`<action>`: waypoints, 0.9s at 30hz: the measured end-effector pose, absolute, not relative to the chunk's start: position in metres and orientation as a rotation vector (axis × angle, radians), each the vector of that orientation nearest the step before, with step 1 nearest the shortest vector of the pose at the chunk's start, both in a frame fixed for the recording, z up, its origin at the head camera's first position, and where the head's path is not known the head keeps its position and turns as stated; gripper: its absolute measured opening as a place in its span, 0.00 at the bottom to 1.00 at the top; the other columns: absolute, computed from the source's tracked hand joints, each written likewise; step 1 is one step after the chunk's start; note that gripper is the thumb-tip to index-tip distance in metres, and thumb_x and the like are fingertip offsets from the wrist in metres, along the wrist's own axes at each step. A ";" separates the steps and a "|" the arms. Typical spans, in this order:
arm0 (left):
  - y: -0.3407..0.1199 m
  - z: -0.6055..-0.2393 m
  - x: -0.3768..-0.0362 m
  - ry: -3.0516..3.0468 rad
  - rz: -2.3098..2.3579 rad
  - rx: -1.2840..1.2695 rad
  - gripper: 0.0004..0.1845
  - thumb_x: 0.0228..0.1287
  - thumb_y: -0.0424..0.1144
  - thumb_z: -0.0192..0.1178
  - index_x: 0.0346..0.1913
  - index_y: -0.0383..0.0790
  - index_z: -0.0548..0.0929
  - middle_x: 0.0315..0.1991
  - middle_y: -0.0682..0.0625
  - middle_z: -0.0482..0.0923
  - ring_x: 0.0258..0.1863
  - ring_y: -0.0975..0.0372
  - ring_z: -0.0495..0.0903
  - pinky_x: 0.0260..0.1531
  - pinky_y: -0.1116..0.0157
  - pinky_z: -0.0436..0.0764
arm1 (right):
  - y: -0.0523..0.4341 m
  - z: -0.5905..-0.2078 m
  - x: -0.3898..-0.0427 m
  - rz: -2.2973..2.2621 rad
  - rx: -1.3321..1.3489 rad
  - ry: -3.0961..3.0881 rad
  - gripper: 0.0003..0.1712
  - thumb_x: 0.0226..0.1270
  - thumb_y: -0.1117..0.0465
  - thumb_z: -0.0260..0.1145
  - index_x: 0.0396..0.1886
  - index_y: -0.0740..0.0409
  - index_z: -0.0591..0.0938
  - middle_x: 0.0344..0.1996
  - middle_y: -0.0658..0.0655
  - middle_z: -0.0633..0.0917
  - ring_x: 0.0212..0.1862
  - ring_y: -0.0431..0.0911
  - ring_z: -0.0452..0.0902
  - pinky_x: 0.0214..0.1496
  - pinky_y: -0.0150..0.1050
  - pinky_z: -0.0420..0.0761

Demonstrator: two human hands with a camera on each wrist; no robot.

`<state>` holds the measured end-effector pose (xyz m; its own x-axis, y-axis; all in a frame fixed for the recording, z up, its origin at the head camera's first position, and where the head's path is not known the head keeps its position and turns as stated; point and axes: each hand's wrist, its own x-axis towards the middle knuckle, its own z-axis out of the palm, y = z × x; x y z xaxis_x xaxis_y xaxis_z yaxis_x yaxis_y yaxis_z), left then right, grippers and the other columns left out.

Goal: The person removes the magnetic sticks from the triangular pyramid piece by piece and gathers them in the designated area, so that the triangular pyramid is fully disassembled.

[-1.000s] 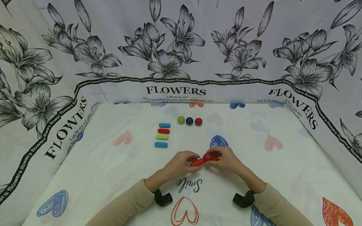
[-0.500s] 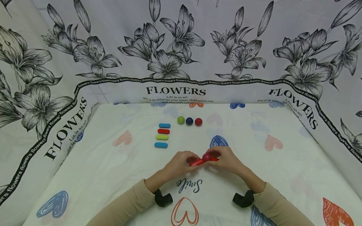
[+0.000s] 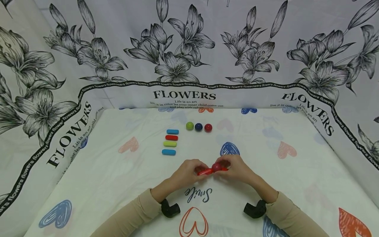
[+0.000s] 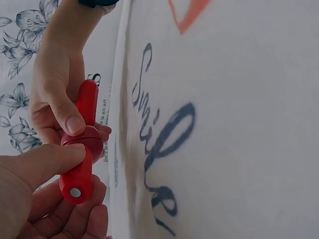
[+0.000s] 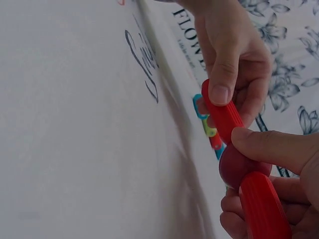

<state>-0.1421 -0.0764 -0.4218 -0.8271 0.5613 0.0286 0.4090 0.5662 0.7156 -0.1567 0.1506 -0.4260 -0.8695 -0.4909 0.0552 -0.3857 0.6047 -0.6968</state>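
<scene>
My left hand point(image 3: 188, 171) pinches a red rod point(image 3: 205, 171) between thumb and fingers; a silver disc point(image 4: 75, 192) shows on that rod's outer end in the left wrist view. Against its inner end sits a dark red ball point(image 3: 216, 167). On the ball's other side a second red rod point(image 5: 264, 209) sticks out, so the three pieces form one line. My right hand point(image 3: 237, 168) grips the ball and this second rod, its thumb lying over the ball in the right wrist view. Both hands are just above the table, and fingers partly hide the pieces.
Beyond the hands, a column of short rods stands out: two blue, one red point(image 3: 171, 137), one yellow-green point(image 3: 170, 144). To its right lie a green ball point(image 3: 189, 125), a navy ball point(image 3: 198, 127) and a red ball point(image 3: 208, 127). A heart-printed cloth point(image 3: 103, 184) covers the table.
Both hands, with the joined rods and ball, have shifted very slightly left and toward me. The grip looks the same, and the pieces on the table have stayed put.
</scene>
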 end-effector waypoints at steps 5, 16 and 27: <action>-0.077 -0.421 -0.142 2.594 1.098 0.814 0.14 0.59 0.37 0.67 0.48 0.38 0.85 0.38 0.49 0.85 0.34 0.65 0.78 0.37 0.78 0.79 | 0.151 -0.425 -0.157 -1.087 -0.732 2.682 0.18 0.52 0.57 0.76 0.43 0.59 0.85 0.37 0.55 0.87 0.37 0.40 0.79 0.40 0.23 0.80; -0.084 -0.415 -0.143 2.603 1.052 0.855 0.14 0.59 0.36 0.67 0.48 0.39 0.85 0.39 0.50 0.86 0.35 0.64 0.78 0.38 0.77 0.79 | 0.150 -0.420 -0.154 -1.089 -0.807 2.666 0.19 0.51 0.56 0.77 0.42 0.58 0.85 0.34 0.54 0.88 0.35 0.37 0.78 0.39 0.24 0.81; -0.091 -0.410 -0.144 2.590 1.029 0.872 0.13 0.58 0.36 0.67 0.48 0.40 0.85 0.40 0.50 0.86 0.36 0.64 0.78 0.40 0.72 0.82 | 0.147 -0.418 -0.152 -1.103 -0.829 2.621 0.19 0.52 0.55 0.76 0.42 0.59 0.86 0.35 0.54 0.88 0.36 0.37 0.78 0.39 0.23 0.80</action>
<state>-0.1439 -0.0905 -0.4099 -0.7995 0.6005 0.0132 0.4460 0.5787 0.6828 -0.1524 0.1468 -0.4176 -0.8286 -0.5577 0.0486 -0.4247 0.5697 -0.7036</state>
